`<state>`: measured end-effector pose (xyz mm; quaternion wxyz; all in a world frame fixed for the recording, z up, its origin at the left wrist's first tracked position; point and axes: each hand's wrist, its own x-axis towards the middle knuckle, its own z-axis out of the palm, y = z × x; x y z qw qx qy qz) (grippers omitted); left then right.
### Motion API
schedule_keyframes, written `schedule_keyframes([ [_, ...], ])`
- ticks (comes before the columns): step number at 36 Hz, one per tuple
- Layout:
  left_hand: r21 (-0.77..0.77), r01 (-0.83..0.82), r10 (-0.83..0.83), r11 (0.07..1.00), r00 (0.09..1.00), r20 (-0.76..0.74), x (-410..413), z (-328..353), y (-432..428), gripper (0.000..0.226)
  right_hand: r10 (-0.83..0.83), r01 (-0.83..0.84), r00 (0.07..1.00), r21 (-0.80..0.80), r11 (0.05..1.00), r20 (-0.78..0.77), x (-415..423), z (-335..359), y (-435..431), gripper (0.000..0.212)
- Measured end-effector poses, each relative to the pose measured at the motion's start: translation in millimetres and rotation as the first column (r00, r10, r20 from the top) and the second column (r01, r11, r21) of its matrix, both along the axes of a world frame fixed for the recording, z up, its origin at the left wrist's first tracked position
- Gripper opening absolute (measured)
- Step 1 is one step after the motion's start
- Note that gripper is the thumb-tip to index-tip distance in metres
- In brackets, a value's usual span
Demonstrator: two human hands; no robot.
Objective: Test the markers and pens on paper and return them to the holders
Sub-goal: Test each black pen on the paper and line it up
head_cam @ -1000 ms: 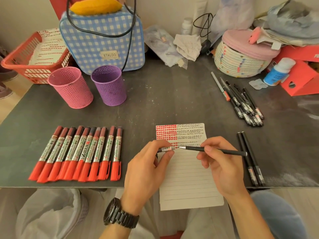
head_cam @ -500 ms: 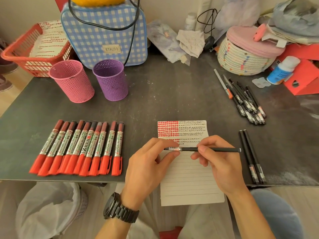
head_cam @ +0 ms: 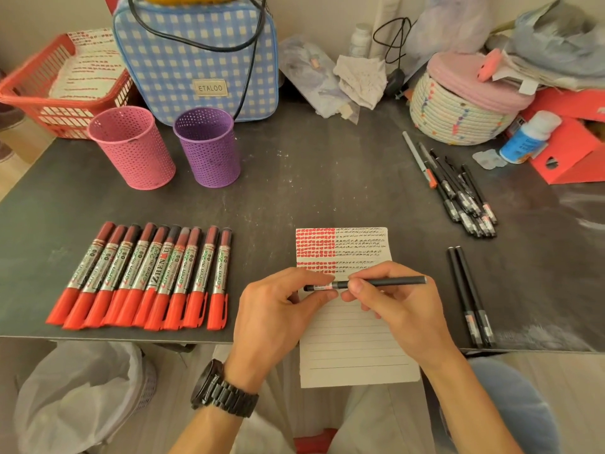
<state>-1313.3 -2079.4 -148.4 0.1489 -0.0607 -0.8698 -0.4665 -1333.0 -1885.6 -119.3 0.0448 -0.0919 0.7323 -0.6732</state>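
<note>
Head view: dark tabletop (head_cam: 327,178) carries a lined paper sheet (head_cam: 353,348) at its near edge, its top rows filled with red and black test marks. A row of red markers (head_cam: 147,276) lies to its left, with pink holder (head_cam: 132,149) and purple holder (head_cam: 208,149) upright behind them. Left hand (head_cam: 278,309) and right hand (head_cam: 399,309) meet over the sheet, both pinching one black pen (head_cam: 389,282) held level: left on the labelled end, right on the barrel.

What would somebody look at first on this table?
Probably the row of red markers lying side by side at the front left of the table. Next, the left hand and right hand both holding one black pen over the lined paper, whose top is filled with red and black marks.
</note>
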Motion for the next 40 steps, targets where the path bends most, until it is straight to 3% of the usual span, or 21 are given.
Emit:
schedule_keyframes([
  [5,-0.028,0.015,-0.014,0.999,1.0,0.02,1,4,2,0.022,-0.049,0.049,0.998,0.01,0.999,0.026,0,0,-3,0.007],
  [14,-0.173,-0.079,0.096,0.982,0.991,0.09,-3,5,-1,0.056,-0.201,0.217,0.973,-0.161,0.963,0.11,-1,7,6,0.009],
  [17,-0.234,-0.081,0.105,0.969,0.99,0.092,-5,5,-3,0.054,-0.233,0.26,0.961,-0.202,0.944,0.15,-1,18,23,0.018],
  [20,-0.318,-0.056,0.095,0.946,0.99,0.108,-5,5,0,0.056,-0.273,0.3,0.948,-0.169,0.939,0.163,-1,31,51,0.01],
  [24,-0.432,-0.019,0.079,0.902,0.99,0.121,-6,3,5,0.056,-0.368,0.369,0.919,0.019,0.929,0.144,-2,47,98,0.015],
  [30,-0.468,-0.026,0.082,0.883,0.992,0.1,-7,0,5,0.054,-0.33,0.242,0.933,0.431,0.869,0.14,-4,56,155,0.01],
  [36,-0.489,-0.013,0.076,0.872,0.991,0.109,-6,0,5,0.054,-0.33,0.129,0.933,0.723,0.679,0.143,-9,42,177,0.012],
  [40,-0.497,-0.007,0.076,0.868,0.99,0.119,-6,1,5,0.055,-0.305,0.04,0.935,0.8,0.599,0.181,-14,29,175,0.021],
])
